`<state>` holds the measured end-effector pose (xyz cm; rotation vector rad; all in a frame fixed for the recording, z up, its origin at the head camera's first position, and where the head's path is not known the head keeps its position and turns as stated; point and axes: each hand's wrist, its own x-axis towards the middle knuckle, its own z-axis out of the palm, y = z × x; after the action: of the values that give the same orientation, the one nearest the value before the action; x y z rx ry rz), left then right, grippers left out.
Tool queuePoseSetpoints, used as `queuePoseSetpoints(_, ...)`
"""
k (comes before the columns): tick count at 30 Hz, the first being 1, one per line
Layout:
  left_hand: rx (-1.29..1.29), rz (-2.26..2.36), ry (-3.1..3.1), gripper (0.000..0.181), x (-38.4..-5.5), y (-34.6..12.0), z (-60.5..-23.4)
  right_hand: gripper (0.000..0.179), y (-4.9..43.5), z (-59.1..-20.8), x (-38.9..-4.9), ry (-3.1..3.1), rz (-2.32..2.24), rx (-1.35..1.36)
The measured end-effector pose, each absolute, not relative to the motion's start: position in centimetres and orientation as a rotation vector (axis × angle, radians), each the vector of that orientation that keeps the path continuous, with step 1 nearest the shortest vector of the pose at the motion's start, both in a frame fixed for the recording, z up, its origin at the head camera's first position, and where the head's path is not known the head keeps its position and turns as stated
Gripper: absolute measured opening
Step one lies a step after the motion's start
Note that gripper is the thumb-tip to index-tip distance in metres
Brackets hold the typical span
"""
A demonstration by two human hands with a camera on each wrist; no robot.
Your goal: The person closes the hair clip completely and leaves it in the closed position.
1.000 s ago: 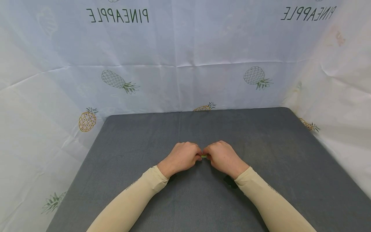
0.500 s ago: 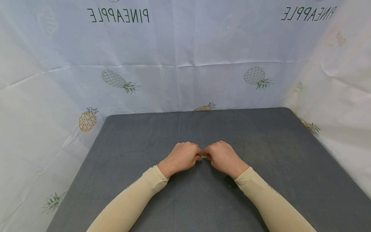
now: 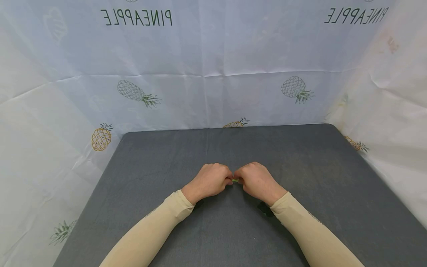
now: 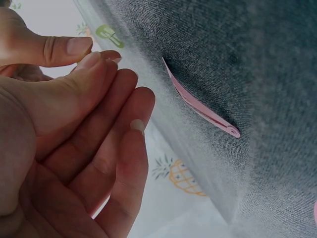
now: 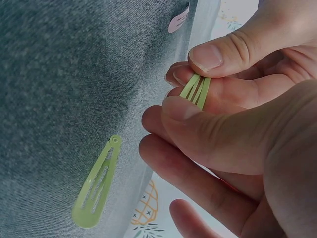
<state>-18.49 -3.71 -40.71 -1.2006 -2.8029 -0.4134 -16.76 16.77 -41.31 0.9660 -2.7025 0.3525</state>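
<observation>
A light green snap hair clip (image 5: 195,92) is pinched between both hands, most of it covered by fingertips. My left hand (image 3: 211,180) holds one end between thumb and fingers. My right hand (image 3: 258,181) pinches the other end with thumb and forefinger, its remaining fingers loosely bent. In the head view just a sliver of the green hair clip (image 3: 235,180) shows between the fingertips. On the cloth by the left hand lies a pink snap hair clip (image 4: 202,108), seen edge-on. Another green snap hair clip (image 5: 96,186) lies near the right hand.
A dark grey cloth-covered table (image 3: 166,152) lies beneath the hands. Farther off are a green clip (image 4: 109,35) and a pink clip (image 5: 179,20). A pineapple-print curtain (image 3: 213,100) hangs behind the table and along both sides.
Both hands stay in place with the green hair clip between them. Only a very slight shift of the whole head view shows.
</observation>
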Motion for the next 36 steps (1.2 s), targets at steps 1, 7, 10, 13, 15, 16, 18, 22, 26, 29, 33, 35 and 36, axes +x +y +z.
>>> queuePoseSetpoints(1, -1.2, -0.414, -2.803, 0.005, -18.49, -3.71, -40.71, 0.034, 16.78, -41.32, -16.77, -2.701, 0.352, 0.967)
queuePoseSetpoints(7, -1.202, -0.412, -2.804, 0.005, -18.48, -3.69, -40.72, 0.036, 16.79, -41.38, -16.82, -2.688, 0.354, 0.974)
queuePoseSetpoints(10, -1.205, -0.414, -2.802, 0.006, -18.47, -3.72, -40.77, 0.037, 16.81, -41.39, -16.84, -2.682, 0.355, 0.977)
queuePoseSetpoints(13, -1.209, -0.413, -2.795, 0.005, -18.49, -3.73, -40.84, 0.037, 16.82, -41.39, -16.84, -2.673, 0.349, 0.982)
queuePoseSetpoints(15, -1.211, -0.408, -2.79, 0.005, -18.51, -3.73, -40.89, 0.038, 16.84, -41.4, -16.84, -2.666, 0.345, 0.986)
queuePoseSetpoints(16, -1.211, -0.408, -2.789, 0.005, -18.53, -3.73, -40.92, 0.038, 16.86, -41.41, -16.84, -2.663, 0.342, 0.987)
queuePoseSetpoints(18, -1.212, -0.409, -2.788, 0.005, -18.55, -3.73, -40.95, 0.038, 16.86, -41.43, -16.85, -2.656, 0.337, 0.989)
queuePoseSetpoints(22, -1.214, -0.421, -2.788, 0.006, -18.58, -3.71, -40.99, 0.038, 16.86, -41.47, -16.88, -2.647, 0.324, 0.988)
queuePoseSetpoints(26, -1.219, -0.433, -2.789, 0.005, -18.59, -3.71, -41.01, 0.038, 16.88, -41.49, -16.87, -2.652, 0.313, 0.983)
queuePoseSetpoints(29, -1.221, -0.435, -2.789, 0.005, -18.59, -3.71, -41.01, 0.038, 16.88, -41.48, -16.85, -2.657, 0.309, 0.979)
queuePoseSetpoints(33, -1.226, -0.441, -2.79, 0.006, -18.61, -3.69, -41.02, 0.037, 16.88, -41.45, -16.85, -2.656, 0.3, 0.977)
queuePoseSetpoints(35, -1.228, -0.446, -2.789, 0.006, -18.63, -3.7, -41.03, 0.037, 16.88, -41.43, -16.84, -2.654, 0.295, 0.977)
queuePoseSetpoints(36, -1.229, -0.449, -2.788, 0.006, -18.63, -3.71, -41.04, 0.037, 16.88, -41.42, -16.84, -2.655, 0.295, 0.976)
